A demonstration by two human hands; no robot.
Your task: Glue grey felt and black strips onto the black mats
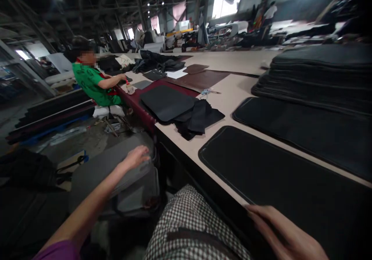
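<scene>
My left hand (136, 158) is over a stack of dark grey rounded panels (116, 157) beside the table, its fingers loosely stretched with nothing between them. Whether it touches the top panel is hard to tell. At the table's front edge, my right hand (283, 229) is slightly blurred, fingers extended along the near edge of a flat black panel (279, 167). This panel has rounded corners and a line near its border. Behind it lies another black panel (305, 124), and a tall pile of similar black pieces (319, 74) rises at the right.
Black sheets (167, 101) and loose black scraps (200, 116) lie on the table near scissors (209, 92). A person in green (93, 80) sits at the left edge of the table, holding a small bottle (129, 87). A checked cloth (188, 217) covers my lap.
</scene>
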